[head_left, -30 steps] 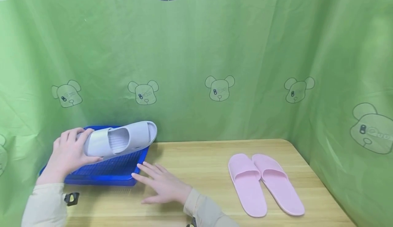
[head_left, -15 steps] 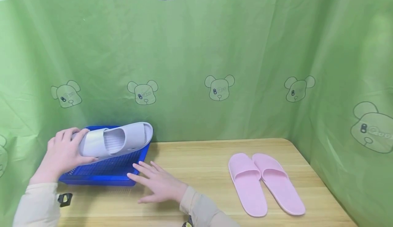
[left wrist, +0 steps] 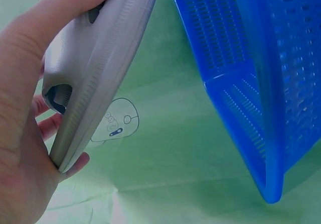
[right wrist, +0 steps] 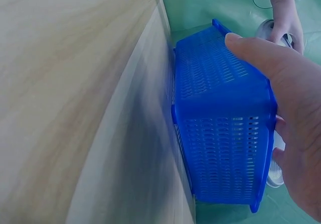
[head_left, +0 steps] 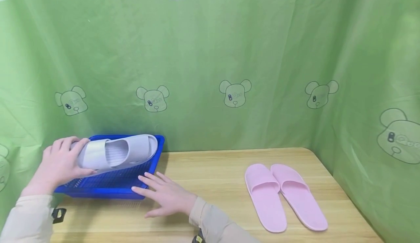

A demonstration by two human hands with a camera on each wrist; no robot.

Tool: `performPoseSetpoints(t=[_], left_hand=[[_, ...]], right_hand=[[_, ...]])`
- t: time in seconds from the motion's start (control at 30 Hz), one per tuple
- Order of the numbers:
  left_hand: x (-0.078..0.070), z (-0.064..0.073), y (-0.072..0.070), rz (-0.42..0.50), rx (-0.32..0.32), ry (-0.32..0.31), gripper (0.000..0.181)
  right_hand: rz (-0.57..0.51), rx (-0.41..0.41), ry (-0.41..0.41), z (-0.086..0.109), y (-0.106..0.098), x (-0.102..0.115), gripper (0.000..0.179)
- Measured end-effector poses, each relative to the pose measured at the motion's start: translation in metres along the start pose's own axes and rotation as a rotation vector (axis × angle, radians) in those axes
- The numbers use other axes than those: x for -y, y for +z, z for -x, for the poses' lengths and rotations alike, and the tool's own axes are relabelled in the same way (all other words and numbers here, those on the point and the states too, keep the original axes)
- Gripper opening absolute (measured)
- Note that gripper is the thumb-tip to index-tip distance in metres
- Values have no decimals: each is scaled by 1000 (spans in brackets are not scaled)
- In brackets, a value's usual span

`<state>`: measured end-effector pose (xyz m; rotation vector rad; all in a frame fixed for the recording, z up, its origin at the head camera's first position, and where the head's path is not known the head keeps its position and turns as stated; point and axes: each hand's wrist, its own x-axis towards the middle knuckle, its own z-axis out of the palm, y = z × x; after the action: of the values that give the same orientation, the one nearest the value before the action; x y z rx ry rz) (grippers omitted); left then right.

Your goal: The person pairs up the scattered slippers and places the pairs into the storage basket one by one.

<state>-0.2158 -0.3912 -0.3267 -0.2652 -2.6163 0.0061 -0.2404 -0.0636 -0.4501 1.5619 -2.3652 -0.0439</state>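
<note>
A light grey slipper (head_left: 116, 152) is held above the blue plastic basket (head_left: 108, 193), toe pointing right. My left hand (head_left: 60, 162) grips its left end, thumb along the near side and fingers over the far side. In the left wrist view the slipper (left wrist: 108, 66) is tilted on edge, apart from the basket (left wrist: 273, 108). Fingers spread, my right hand (head_left: 165, 195) is at the basket's right front corner and holds nothing. The right wrist view puts the hand (right wrist: 296, 103) beside the basket's rim; whether it touches is unclear.
Two pink slippers (head_left: 267, 203) lie side by side on the right of the wooden table (head_left: 210, 184). A green curtain (head_left: 197, 53) with bear prints hangs behind and on both sides, close to the basket's back.
My left hand has moved left and slightly down with the grey slipper, so it now lies more over the basket. The right hand has shifted slightly left. The pink slippers stay put.
</note>
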Motion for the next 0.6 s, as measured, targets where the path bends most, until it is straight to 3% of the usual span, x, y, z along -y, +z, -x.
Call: performPoseSetpoints(t=[0.27, 0.6], left_hand=[[3, -3, -2, -30, 20, 29, 103], [10, -10, 7, -53, 78, 64, 104]], right_hand=[[28, 17, -17, -5, -4, 2, 87], [58, 34, -32, -8, -4, 1, 88]])
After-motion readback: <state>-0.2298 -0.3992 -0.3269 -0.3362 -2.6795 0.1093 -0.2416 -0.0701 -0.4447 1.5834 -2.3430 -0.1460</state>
